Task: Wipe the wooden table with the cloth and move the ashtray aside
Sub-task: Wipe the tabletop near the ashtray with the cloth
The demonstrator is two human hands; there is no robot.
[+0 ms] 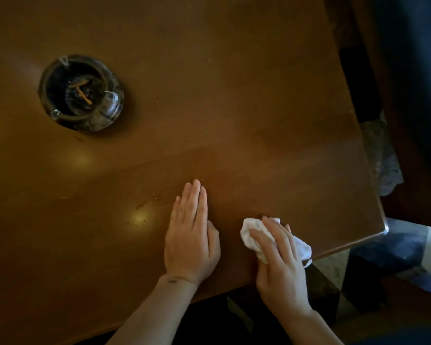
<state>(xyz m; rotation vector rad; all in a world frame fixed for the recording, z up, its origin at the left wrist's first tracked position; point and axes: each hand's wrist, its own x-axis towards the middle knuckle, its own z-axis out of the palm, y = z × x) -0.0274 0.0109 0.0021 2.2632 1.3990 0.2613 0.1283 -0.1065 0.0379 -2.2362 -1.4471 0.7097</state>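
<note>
Near the tabletop's (209,95) near edge, the left hand (192,235) lies flat, fingers straight, while the right hand (276,255) presses a cloth (251,232) down, the ashtray (81,93) well apart toward the far left.

Dim café or lounge, wooden table (234,95), glass ashtray (81,93) with butts, tiled floor (334,265)

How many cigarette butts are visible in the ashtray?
2, both orange, lying crossed near the middle of the glass ashtray on the table's far left. Dark ash around them may hide more.
</note>
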